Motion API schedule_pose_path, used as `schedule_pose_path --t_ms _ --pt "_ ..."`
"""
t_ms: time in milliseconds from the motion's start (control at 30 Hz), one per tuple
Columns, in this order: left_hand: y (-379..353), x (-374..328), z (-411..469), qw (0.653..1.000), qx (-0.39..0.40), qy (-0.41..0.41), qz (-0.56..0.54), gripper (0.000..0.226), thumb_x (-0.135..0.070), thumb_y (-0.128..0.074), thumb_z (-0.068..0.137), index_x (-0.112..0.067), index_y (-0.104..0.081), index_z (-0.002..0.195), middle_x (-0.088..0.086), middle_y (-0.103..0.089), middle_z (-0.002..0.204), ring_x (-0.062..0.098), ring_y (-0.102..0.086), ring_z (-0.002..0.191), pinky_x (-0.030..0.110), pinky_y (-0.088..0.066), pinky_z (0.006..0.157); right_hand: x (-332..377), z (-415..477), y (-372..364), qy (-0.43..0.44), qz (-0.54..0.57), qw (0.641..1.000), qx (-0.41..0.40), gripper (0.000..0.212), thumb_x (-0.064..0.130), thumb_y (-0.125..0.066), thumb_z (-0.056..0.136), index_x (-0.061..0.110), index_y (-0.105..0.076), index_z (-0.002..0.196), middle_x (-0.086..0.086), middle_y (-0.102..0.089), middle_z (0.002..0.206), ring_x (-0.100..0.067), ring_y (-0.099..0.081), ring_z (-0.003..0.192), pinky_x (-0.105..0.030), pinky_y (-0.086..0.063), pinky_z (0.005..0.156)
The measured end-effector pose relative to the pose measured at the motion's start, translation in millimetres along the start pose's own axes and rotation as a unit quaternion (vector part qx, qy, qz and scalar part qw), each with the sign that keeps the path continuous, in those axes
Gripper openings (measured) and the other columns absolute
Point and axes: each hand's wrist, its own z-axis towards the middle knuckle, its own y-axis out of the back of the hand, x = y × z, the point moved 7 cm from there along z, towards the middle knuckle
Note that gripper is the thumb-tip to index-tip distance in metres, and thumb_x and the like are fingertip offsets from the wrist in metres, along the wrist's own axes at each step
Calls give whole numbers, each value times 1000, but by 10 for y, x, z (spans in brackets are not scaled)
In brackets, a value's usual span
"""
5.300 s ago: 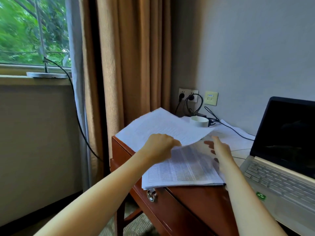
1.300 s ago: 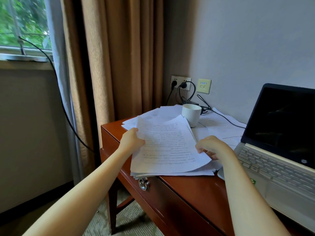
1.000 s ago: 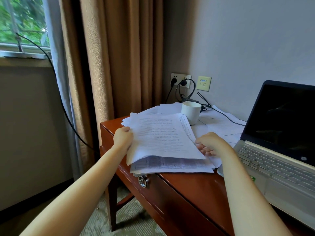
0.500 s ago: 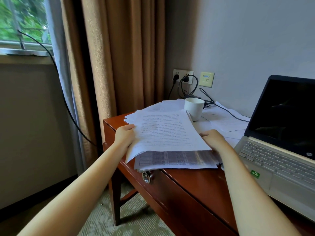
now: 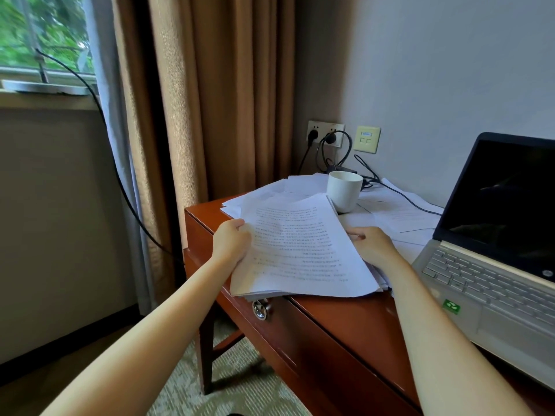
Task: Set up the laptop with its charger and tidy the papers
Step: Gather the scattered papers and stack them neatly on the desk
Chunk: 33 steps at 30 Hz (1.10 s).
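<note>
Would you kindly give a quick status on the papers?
Left hand and right hand grip the stack by its sides. Stack at desk front edge. Cup close behind.

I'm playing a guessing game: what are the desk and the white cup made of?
The desk looks like wood with a glossy reddish-brown varnish: light reflects off its top and edges. The white cup seems to be glazed ceramic, since it is smooth, thick-walled and slightly shiny, though plastic cannot be ruled out.

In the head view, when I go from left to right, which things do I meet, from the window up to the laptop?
window → curtain → left hand → held papers → right hand → laptop
</note>
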Motion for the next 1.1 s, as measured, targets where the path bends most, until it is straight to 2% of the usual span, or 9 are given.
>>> schedule_pose_path --t_ms 100,167,267,367,467,567,733,900,1100 --pt "18 29 -31 1000 -12 10 -16 42 -9 -37 98 -8 -43 140 7 -46 142 22 -47 125 24 -40 96 -4 32 -3 -7 -31 999 -12 36 9 -43 94 2 -55 128 -13 -59 126 -32 -53 117 -36 -41 97" --pt "24 32 -66 999 -21 17 -32 43 -8 -36 99 -6 -40 141 8 -45 142 22 -46 126 22 -38 94 -45 85 -1 -24 -25 999 -26 32 4 -37 92 -12 -58 112 -21 -64 105 -37 -57 96 -36 -45 84" --pt "-3 13 -110 998 -26 17 -53 45 -5 -34 99 -4 -35 143 7 -48 138 22 -48 123 25 -39 97 -36 118 -43 -48 -32 998 -10 24 13 -41 94 5 -52 74 -6 -48 76 -20 -45 70 -27 -30 62" --pt "-97 -4 -129 997 -11 9 -73 46 -7 -35 98 -8 -32 144 2 -50 132 17 -55 102 20 -47 75 11 109 -156 -49 -1 997 54 33 15 -47 94 8 -53 125 -2 -56 118 -24 -51 114 -30 -38 89" --pt "-199 -9 -133 997 15 16 -68 54 -6 -37 96 -14 -25 147 6 -31 150 30 -49 122 34 -49 90 37 117 -172 -61 81 994 51 51 9 -49 94 6 -34 143 1 -44 130 -23 -37 132 -31 -30 103" --pt "-233 -21 -92 996 34 32 -72 57 -4 -36 94 -13 -22 148 7 -21 154 32 -42 129 32 -49 89 -62 197 -96 -101 140 985 0 59 2 -55 88 0 -33 142 -9 -38 144 -28 -37 132 -34 -32 105" --pt "-169 65 23 992 27 80 -90 62 -3 -43 89 -10 -23 147 10 -24 153 31 -27 138 40 -34 104 -182 235 -215 -153 151 976 31 72 11 -71 57 -5 -48 123 -22 -58 121 -33 -59 105 -40 -49 91" --pt "8 187 -2 989 -31 141 -26 65 -15 -54 88 -13 -24 145 13 -30 146 32 -29 132 46 -31 107 -61 163 -264 -128 138 981 40 38 -5 -62 83 -8 -55 121 -22 -61 116 -36 -60 108 -43 -46 97" --pt "211 460 45 966 -21 201 -159 55 -20 -64 84 -2 -39 129 12 -53 113 29 -54 102 40 -48 91 24 117 -334 -69 225 971 49 42 -7 -58 86 3 -54 127 -16 -62 119 -28 -58 104 -37 -46 96"
